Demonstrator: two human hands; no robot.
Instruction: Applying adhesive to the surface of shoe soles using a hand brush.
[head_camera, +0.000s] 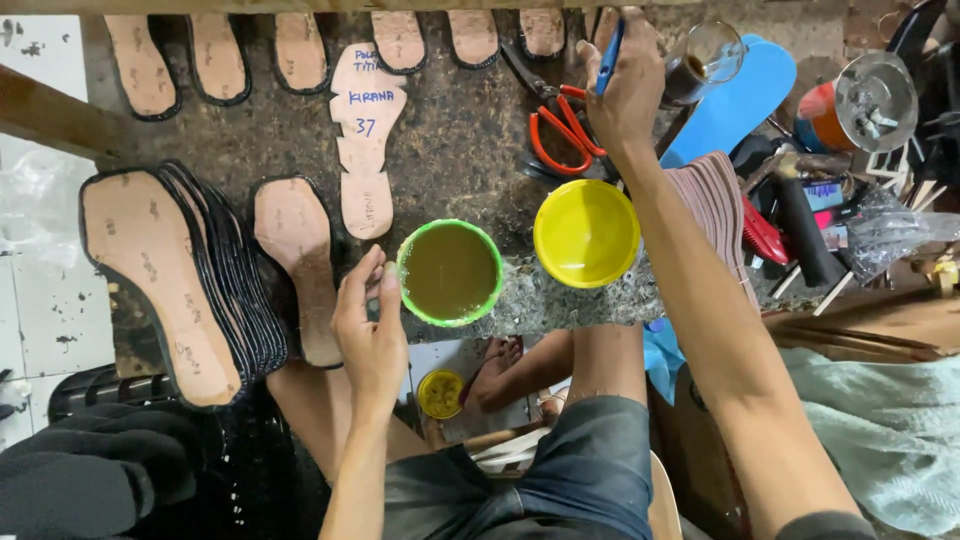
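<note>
My left hand rests against the left side of a green bowl of brownish glue, fingers touching its rim. My right hand reaches to the far side of the bench and is closed on a blue pen-like tool, just above red-handled scissors. A yellow bowl stands beside the green one. A paper sole pattern with writing lies in the middle of the bench.
A stack of tan insoles with black edges sits at left, another insole beside it, and a row of several more along the far edge. A blue sole, a glass, a tin and tools crowd the right.
</note>
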